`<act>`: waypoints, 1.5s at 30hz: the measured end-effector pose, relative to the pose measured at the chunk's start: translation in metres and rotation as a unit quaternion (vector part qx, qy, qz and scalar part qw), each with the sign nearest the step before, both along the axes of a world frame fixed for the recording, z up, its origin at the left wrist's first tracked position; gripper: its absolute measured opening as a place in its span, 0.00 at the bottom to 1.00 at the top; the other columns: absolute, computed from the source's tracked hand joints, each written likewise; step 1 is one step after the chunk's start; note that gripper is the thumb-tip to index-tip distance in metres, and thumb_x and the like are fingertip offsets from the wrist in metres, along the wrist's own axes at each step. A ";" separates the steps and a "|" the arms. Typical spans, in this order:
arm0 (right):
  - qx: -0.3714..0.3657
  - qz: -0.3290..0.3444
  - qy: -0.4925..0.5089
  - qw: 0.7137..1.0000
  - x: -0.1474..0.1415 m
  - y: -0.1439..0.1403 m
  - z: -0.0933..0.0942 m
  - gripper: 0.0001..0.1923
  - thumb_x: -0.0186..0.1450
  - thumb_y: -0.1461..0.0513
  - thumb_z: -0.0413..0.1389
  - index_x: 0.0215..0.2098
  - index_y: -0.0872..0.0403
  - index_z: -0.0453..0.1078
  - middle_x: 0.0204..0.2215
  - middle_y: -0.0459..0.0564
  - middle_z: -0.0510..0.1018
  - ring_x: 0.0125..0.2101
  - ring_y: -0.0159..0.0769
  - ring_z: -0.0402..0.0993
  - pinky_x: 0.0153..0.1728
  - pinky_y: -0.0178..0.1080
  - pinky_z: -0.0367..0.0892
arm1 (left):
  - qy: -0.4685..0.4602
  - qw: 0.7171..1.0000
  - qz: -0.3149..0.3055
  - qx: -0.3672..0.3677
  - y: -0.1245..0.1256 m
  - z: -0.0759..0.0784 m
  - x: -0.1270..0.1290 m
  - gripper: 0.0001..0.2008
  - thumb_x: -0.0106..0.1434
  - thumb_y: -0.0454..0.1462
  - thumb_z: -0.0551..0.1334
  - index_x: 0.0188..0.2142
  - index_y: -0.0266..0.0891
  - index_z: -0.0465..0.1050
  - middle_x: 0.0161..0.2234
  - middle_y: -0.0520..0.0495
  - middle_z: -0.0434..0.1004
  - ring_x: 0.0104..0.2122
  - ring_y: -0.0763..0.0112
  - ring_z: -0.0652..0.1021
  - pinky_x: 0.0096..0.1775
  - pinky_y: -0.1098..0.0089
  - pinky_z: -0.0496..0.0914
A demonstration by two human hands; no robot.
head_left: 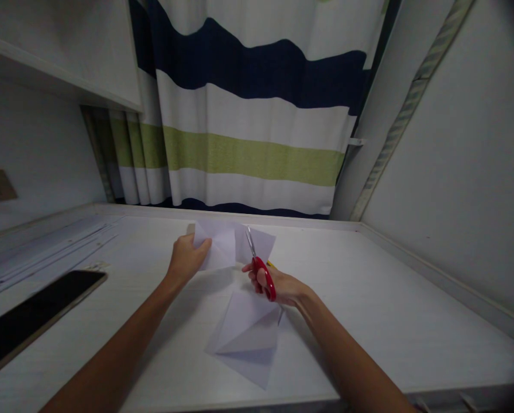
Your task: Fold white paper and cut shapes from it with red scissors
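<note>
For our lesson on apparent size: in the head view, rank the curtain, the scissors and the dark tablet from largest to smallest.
1. Curtain
2. Tablet, though it sits nearer the camera and is partly cut off
3. Scissors, held in the right hand

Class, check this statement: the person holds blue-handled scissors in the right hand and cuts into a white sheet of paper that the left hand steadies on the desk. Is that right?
Not quite. The scissors have red handles, not blue, as the head view shows. The rest stands: the right hand holds them, cutting into the white paper that the left hand steadies on the desk.
</note>
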State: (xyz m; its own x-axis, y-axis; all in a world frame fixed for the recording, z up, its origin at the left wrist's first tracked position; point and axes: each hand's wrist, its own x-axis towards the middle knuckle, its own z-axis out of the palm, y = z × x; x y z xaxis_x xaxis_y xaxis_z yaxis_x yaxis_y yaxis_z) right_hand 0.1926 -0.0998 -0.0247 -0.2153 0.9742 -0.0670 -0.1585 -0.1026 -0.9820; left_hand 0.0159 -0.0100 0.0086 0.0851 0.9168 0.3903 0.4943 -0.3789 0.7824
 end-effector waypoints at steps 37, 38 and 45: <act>0.021 0.036 0.098 0.994 -0.001 0.003 0.006 0.29 0.55 0.42 0.37 0.31 0.58 0.60 0.20 0.47 0.65 0.20 0.27 0.61 0.22 0.33 0.53 | -0.247 0.892 -0.264 -0.271 -0.030 0.001 0.016 0.16 0.46 0.34 0.58 0.36 0.29 0.69 0.24 0.45 0.76 0.26 0.67 0.75 0.29 0.70 0.66; 0.019 0.032 0.096 0.995 -0.002 0.002 0.007 0.29 0.55 0.42 0.37 0.32 0.58 0.60 0.20 0.47 0.65 0.19 0.27 0.60 0.22 0.34 0.53 | -0.248 0.892 -0.266 -0.270 -0.031 0.001 0.016 0.16 0.46 0.34 0.58 0.36 0.28 0.69 0.25 0.45 0.76 0.27 0.66 0.75 0.29 0.70 0.67; 0.016 0.037 0.102 0.994 -0.002 0.003 0.008 0.28 0.56 0.43 0.38 0.31 0.58 0.60 0.19 0.46 0.66 0.18 0.27 0.60 0.22 0.33 0.53 | -0.238 0.897 -0.269 -0.259 -0.029 -0.001 0.015 0.15 0.46 0.35 0.59 0.35 0.29 0.69 0.24 0.45 0.76 0.27 0.66 0.75 0.29 0.70 0.66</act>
